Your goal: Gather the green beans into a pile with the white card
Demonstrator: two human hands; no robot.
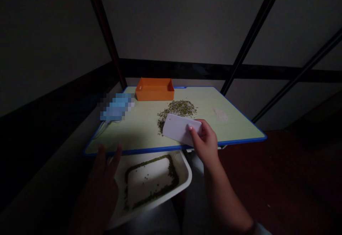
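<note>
My right hand (pixel 207 140) is closed around the right end of a flat white plastic scraper (pixel 177 127), its thumb on the face. The scraper is tilted, its left end beside a spread of small green grains, perhaps mung beans (pixel 183 108), on the pale table (pixel 133 130). Just below the table's front edge sits a white basin (pixel 187 174), with more green grains (pixel 173 172) gathered along the sides of its floor. In shadow at the basin's left side, my left hand (pixel 103 181) has its fingers stretched and apart. Whether it touches the rim I cannot tell.
An orange open box (pixel 155 94) stands at the back left of the table. A blurred blue item (pixel 117 106) with a white cord lies at the left edge. To the right is a small pale patch (pixel 220 114). Panelled walls (pixel 173 21) rise behind.
</note>
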